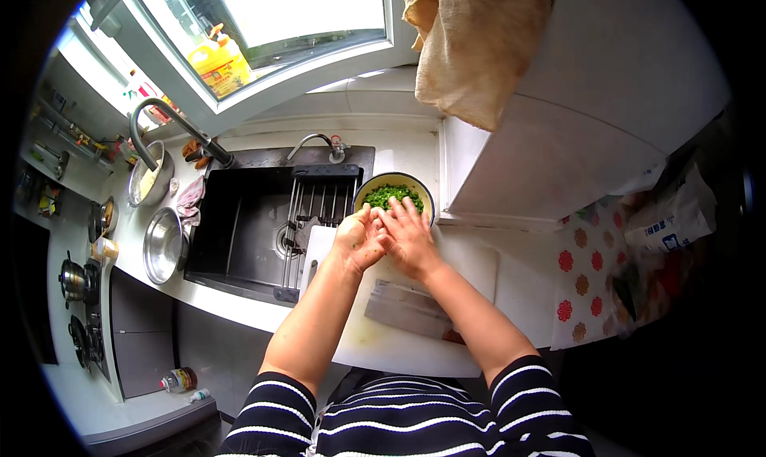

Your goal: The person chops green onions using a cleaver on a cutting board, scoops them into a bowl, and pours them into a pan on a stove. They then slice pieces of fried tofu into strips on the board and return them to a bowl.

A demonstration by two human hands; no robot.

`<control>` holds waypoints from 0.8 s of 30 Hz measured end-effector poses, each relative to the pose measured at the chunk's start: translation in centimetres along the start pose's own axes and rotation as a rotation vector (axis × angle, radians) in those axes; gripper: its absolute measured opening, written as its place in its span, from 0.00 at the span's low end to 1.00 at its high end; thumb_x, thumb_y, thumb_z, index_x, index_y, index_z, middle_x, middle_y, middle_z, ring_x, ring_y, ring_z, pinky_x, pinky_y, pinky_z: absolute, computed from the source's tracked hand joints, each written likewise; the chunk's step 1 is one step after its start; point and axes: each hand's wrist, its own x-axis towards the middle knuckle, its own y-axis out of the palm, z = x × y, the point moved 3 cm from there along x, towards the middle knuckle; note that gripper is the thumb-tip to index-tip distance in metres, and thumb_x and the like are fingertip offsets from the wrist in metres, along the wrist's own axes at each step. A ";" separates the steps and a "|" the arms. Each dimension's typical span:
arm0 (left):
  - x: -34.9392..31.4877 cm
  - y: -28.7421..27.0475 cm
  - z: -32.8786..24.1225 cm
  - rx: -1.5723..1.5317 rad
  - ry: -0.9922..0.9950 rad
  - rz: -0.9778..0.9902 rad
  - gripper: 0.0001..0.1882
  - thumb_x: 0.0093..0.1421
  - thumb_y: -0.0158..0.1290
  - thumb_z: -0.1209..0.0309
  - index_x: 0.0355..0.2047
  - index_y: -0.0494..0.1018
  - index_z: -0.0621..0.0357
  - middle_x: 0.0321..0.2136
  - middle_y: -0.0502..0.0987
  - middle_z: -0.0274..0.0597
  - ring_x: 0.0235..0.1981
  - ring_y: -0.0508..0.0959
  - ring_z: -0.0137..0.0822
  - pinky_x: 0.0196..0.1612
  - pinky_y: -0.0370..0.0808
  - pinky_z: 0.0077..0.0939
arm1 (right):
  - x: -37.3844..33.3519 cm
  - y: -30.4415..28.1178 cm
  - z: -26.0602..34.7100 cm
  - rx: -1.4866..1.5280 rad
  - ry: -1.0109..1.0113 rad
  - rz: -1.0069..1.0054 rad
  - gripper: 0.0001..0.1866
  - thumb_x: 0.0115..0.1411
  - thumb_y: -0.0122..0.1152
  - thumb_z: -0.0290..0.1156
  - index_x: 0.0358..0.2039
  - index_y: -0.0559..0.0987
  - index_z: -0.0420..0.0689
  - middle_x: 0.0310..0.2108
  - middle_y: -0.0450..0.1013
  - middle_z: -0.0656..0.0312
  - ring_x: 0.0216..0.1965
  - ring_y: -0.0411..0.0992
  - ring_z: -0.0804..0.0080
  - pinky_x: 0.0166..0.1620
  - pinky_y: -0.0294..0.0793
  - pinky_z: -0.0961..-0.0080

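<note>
My left hand (357,238) and my right hand (408,235) are pressed together over the far edge of a white cutting board (471,269), right in front of a yellow-rimmed bowl (369,187) of chopped green vegetable (392,195). The fingers of both hands point toward the bowl; whether anything is held between them I cannot tell. A broad cleaver (407,307) lies flat on the board under my right forearm.
A dark sink (247,222) with a drain rack (319,210) and tap (163,114) lies to the left. Metal bowls (163,246) stand on the left counter, a stove (80,297) beyond. A white appliance (574,122) with a cloth (479,42) stands at right.
</note>
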 end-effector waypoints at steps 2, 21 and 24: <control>-0.6 -0.9 -0.4 -0.030 -0.008 0.067 0.21 0.72 0.32 0.57 0.41 0.68 0.61 0.41 0.75 0.49 0.46 0.75 0.47 0.56 0.71 0.46 | -0.2 -0.3 0.7 0.002 -0.058 -0.012 0.40 0.61 0.34 0.68 0.65 0.63 0.54 0.67 0.53 0.49 0.70 0.45 0.50 0.67 0.39 0.42; -3.6 2.4 -1.1 0.087 0.083 -0.213 0.44 0.64 0.32 0.35 0.63 0.50 0.64 0.60 0.58 0.65 0.57 0.65 0.59 0.59 0.63 0.59 | -1.7 0.5 -0.1 -0.104 -0.073 -0.027 0.35 0.61 0.43 0.63 0.62 0.66 0.55 0.65 0.57 0.48 0.67 0.52 0.49 0.65 0.49 0.45; -3.4 1.1 -1.2 0.128 0.104 -0.218 0.46 0.64 0.31 0.35 0.66 0.46 0.62 0.63 0.54 0.62 0.61 0.61 0.59 0.60 0.61 0.58 | -1.8 -1.4 4.9 0.215 -0.395 -0.106 0.36 0.58 0.56 0.55 0.62 0.66 0.50 0.65 0.57 0.51 0.67 0.52 0.50 0.66 0.50 0.48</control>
